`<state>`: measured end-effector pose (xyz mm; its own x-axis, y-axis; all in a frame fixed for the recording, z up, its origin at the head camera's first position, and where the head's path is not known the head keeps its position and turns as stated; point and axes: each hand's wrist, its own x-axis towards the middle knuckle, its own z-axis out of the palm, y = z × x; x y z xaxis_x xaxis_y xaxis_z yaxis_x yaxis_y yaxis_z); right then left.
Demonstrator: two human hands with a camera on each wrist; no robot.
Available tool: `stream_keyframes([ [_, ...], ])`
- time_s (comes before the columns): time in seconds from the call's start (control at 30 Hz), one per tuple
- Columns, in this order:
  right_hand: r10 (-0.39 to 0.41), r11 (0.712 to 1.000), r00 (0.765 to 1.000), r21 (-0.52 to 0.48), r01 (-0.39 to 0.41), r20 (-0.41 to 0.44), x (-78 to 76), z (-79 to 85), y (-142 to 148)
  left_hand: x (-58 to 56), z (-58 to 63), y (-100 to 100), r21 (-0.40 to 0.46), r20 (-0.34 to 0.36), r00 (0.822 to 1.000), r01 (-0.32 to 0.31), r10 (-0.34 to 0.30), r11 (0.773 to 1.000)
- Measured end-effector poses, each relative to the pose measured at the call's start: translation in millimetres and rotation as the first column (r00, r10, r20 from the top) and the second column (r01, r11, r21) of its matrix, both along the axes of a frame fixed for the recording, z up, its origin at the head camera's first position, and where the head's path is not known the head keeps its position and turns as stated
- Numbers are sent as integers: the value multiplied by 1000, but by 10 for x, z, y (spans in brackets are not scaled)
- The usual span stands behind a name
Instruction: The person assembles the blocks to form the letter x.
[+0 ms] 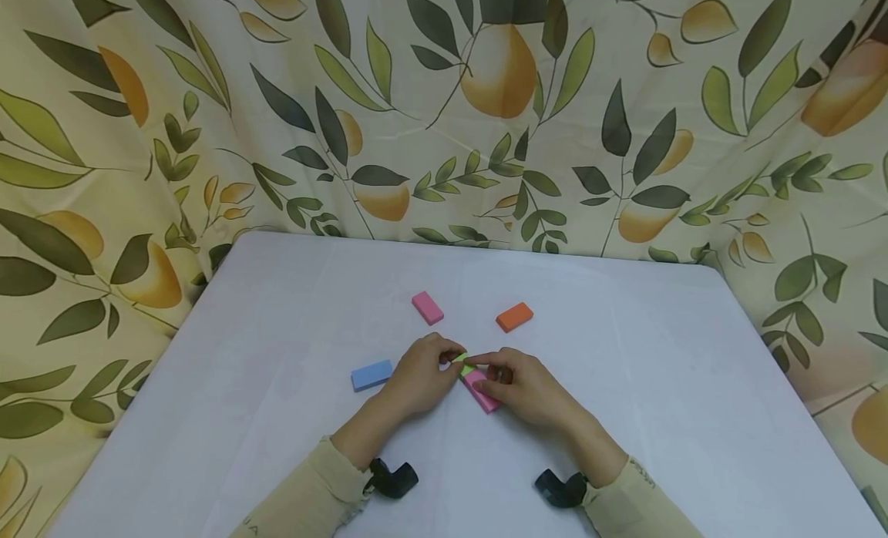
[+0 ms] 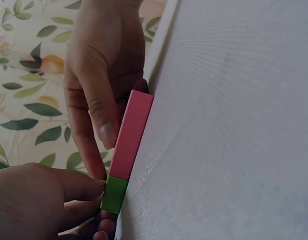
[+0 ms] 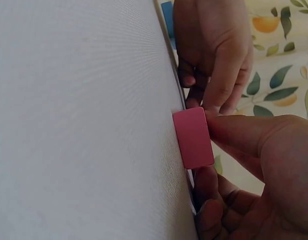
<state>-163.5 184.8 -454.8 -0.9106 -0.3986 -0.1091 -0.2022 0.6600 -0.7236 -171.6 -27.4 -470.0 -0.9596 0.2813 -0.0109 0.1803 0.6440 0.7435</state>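
A green block [image 1: 463, 361] and a pink block [image 1: 480, 393] lie end to end on the white table. My left hand [image 1: 423, 372] pinches the green block between thumb and fingers at its far end. With thumb and fingers on its two sides, my right hand [image 1: 530, 388] grips the pink block, its index fingertip reaching to the green one. In the left wrist view, the green block [image 2: 114, 194] meets the end of the pink block [image 2: 131, 135] in one straight line. The right wrist view shows the near end of the pink block [image 3: 194, 138].
A blue block [image 1: 371, 375] lies just left of my left hand. Beyond the hands are another pink block [image 1: 427, 308] and an orange block [image 1: 515, 317]. The white table [image 1: 277, 330] ends at a leaf-and-fruit patterned curtain [image 1: 430, 137].
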Motion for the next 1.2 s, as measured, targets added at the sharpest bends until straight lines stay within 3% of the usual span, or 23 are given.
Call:
stream_keyframes([
  [0.8, 18, 1000, 1000, -26, -18, -15, 4, -20, -15, 12, 132, -54, -21, 64, 997, 52, -51, 998],
  [1.2, 28, 999, 999, -24, -29, -14, 3, -32, 13, 41, 187, -84, -41, 72, 997, 40, -37, 998],
])
